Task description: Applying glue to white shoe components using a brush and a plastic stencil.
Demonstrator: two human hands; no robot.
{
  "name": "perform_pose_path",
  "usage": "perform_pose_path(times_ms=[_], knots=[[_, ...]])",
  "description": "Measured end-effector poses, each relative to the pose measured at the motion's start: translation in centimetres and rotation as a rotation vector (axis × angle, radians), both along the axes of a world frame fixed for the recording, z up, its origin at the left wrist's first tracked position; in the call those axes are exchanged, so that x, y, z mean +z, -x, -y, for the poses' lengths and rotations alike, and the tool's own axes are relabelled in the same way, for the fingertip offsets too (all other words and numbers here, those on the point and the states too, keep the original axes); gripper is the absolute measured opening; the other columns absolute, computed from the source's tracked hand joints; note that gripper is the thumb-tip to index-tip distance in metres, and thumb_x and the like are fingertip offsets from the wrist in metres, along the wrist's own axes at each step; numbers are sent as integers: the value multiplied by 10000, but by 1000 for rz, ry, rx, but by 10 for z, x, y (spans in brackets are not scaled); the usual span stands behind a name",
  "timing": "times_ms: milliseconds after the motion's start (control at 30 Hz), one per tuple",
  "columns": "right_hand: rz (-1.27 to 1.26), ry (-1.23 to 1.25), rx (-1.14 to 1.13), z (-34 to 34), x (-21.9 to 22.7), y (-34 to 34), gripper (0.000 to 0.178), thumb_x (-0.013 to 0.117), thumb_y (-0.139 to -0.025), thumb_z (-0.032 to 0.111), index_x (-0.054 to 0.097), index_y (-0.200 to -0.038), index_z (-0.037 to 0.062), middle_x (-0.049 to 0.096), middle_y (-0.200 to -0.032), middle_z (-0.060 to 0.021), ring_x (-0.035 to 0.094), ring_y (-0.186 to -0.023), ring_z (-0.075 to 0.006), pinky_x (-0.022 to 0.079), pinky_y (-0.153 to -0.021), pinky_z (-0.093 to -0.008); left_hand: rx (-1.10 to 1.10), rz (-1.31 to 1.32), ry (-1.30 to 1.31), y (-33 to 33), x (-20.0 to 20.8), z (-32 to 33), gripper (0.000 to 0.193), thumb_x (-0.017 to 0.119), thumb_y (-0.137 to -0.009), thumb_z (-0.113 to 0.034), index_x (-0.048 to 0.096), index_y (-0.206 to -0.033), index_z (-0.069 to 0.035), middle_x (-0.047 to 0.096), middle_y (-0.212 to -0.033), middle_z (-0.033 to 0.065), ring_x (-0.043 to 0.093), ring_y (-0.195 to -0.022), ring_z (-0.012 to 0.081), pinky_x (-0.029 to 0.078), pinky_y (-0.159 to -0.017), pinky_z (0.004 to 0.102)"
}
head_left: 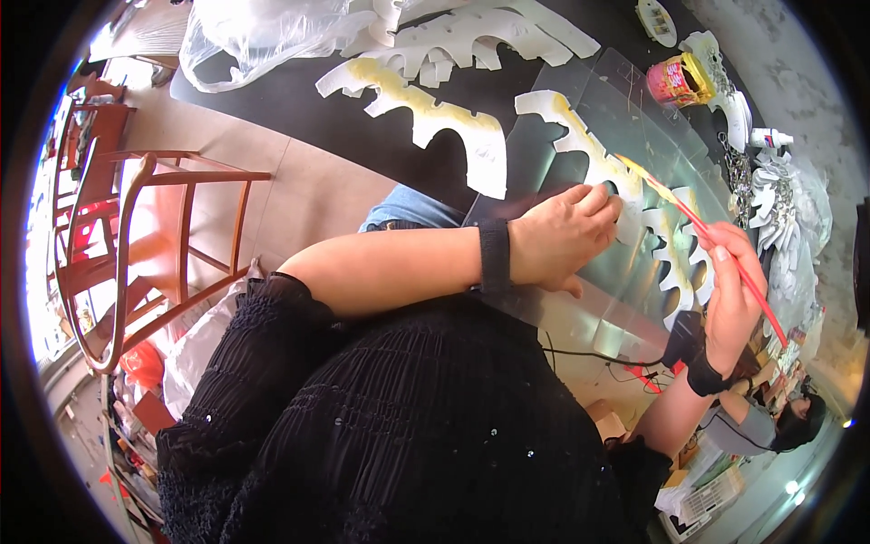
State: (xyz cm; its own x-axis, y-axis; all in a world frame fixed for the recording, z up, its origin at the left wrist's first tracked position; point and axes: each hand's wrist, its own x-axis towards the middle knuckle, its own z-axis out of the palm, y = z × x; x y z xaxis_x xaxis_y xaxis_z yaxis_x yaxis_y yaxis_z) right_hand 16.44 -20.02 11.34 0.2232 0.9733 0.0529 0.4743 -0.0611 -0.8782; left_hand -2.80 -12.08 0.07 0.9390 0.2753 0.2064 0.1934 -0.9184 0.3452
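A slim red-handled paintbrush [691, 214] sits in the closed fingers of my right hand [736, 281], its yellowish tip over a white scalloped strip [580, 140]. My left hand [566, 231] has its fingers bent and pressed together, holding that strip down by its lower end. Something small and dark shows at those fingertips, too small to name. The strip, with yellow smears along it, lies on a clear sheet [625, 100]. Another smeared scalloped strip [435, 113] is to its left on the dark table, and a further cut-out piece [671, 258] lies under the brush.
A red and yellow tub [675, 82] stands at the table's far right, near a small white bottle [770, 138]. Metal chains [739, 181] and plastic-wrapped white pieces [784, 204] line the right edge. A plastic bag [263, 41] lies far left; a wooden chair [136, 245] stands beside the table.
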Motion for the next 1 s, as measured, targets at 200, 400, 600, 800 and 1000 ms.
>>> perform_pose_path(times_ms=[200,400,600,800,1000], knots=[[-47,-8,1,-25,-21,17,178,489,-843,-7,566,-987,-77,559,-1032,-125,569,-920,-168,428,-844,-259,213,16,-17,17,8,-5,770,691,-593,-514,510,-1138,-1,374,-1242,179,319,-1170,391,285,-990,446],[114,-1,175,-31,-26,22,167,503,-843,-5,590,-981,-42,558,-1018,-101,530,-838,-113,408,-723,-205,229,-39,-17,18,0,-6,761,678,-604,-539,512,-1150,-34,355,-1252,183,289,-1180,459,266,-975,528],[120,7,85,-35,-27,25,157,506,-839,-11,598,-962,-44,567,-1004,-102,527,-835,-108,414,-709,-206,226,-72,-50,18,1,-7,761,675,-600,-549,518,-1147,-44,360,-1242,148,295,-1171,458,274,-972,522],[141,0,91,-29,-24,22,159,511,-831,-20,598,-962,-44,570,-993,-100,527,-851,-118,408,-733,-212,205,-35,-90,19,0,-6,745,672,-602,-550,538,-1134,-46,368,-1236,105,298,-1164,461,281,-970,519],[146,5,154,-19,-17,15,158,511,-820,-35,595,-953,-54,566,-984,-101,524,-837,-117,406,-725,-213,199,-26,-91,19,-3,-7,755,671,-601,-555,533,-1140,-45,361,-1242,108,299,-1166,461,289,-966,522]])
